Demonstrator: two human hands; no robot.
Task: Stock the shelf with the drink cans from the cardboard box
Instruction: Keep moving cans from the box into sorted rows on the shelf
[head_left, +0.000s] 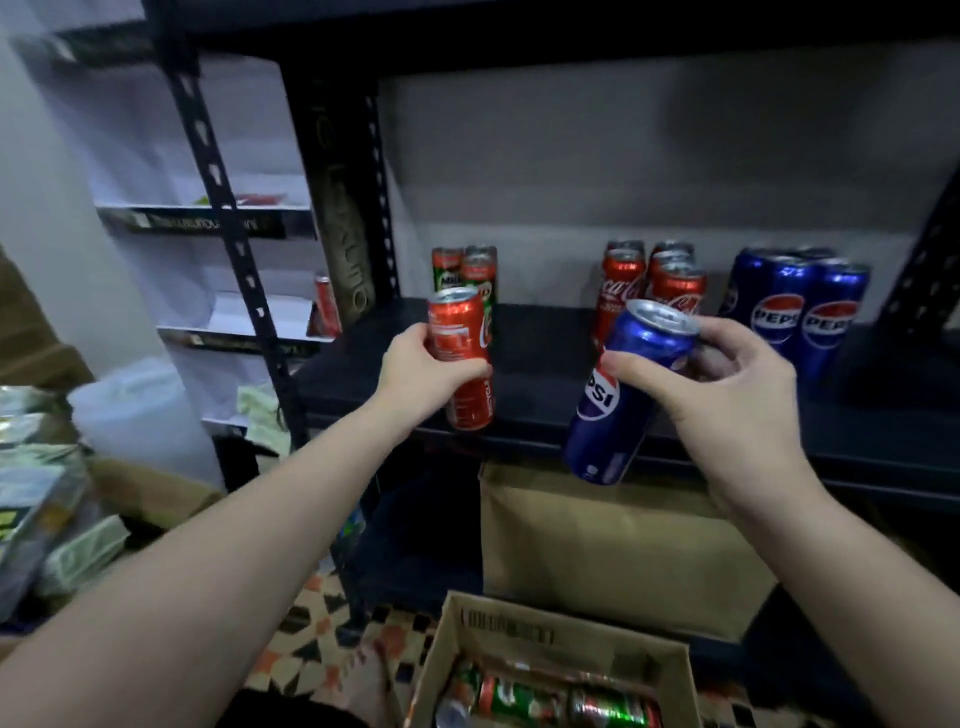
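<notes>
Hands both loaded before the shelf (545, 374): left hand (415, 364) wraps a red can (462, 358), right hand (727, 374) pinches a tilted blue can (623, 389). Risk: that tilted can may clip the red cans (649, 280) standing on the shelf and topple them.

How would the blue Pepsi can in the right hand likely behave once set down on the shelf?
The Pepsi can looks tall and slim, so it may tip if nudged. Its glossy wall is probably slippery in the right hand. On its side it would likely roll along the shelf.

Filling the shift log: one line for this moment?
left hand: holds red can | right hand: holds Pepsi can | shelf: partly stocked
</notes>
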